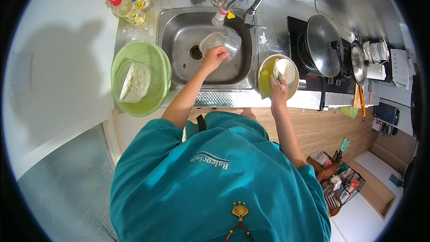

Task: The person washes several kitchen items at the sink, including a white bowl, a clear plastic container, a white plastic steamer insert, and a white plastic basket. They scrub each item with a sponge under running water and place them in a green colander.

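Observation:
My left hand (pixel 215 59) is over the stainless steel sink (pixel 171 70), its fingers bent. It overlaps the near edges of a pale perforated basket (pixel 211 41) and a clear plastic container (pixel 232 43); whether it grips either one is unclear. To the right of the sink, my right hand (pixel 279 92) holds a yellow-green cloth (pixel 267 79). The cloth lies across the left side of a cream basin (pixel 294 87) on the counter. Inside that basin sits a white bowl (pixel 286 70), partly covered by cloth and fingers.
The faucet (pixel 250 15) arches over the sink's back right. At left, a green colander (pixel 161 95) carries clear containers (pixel 136 82). Two bottles with red caps (pixel 131 11) stand behind it. A lidded pan (pixel 324 47) rests on the black cooktop, its handle (pixel 322 97) jutting past the counter edge.

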Tool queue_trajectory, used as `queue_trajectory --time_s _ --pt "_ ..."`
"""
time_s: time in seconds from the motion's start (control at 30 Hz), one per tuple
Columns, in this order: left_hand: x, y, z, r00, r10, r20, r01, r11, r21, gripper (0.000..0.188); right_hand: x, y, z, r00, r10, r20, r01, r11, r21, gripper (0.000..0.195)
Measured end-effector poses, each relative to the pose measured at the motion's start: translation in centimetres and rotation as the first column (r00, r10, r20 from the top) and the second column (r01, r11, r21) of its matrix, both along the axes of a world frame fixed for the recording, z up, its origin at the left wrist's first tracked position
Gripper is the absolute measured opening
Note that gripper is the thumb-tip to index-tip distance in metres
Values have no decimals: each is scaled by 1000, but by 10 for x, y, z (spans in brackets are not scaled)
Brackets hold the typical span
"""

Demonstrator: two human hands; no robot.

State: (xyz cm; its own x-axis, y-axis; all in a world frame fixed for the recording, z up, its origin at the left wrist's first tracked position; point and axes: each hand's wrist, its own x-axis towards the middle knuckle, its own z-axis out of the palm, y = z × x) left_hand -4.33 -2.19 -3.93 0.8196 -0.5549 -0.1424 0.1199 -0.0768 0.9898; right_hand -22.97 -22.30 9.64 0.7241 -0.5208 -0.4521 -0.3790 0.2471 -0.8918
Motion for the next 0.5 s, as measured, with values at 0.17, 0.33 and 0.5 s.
queue_trajectory --time_s 0.17,0.33,0.5 --pt "-34 7 58 999 45 -6 -45 998 -52 11 51 47 14 855 504 126 -229 583 -780 48" --pt "-59 11 127 994 104 19 -101 989 -104 12 89 82 50 804 590 -77 -237 199 -951 38" --pt "-67 32 158 637 -218 740 -30 951 307 6 129 33 14 933 359 2 -358 930 -80 36"
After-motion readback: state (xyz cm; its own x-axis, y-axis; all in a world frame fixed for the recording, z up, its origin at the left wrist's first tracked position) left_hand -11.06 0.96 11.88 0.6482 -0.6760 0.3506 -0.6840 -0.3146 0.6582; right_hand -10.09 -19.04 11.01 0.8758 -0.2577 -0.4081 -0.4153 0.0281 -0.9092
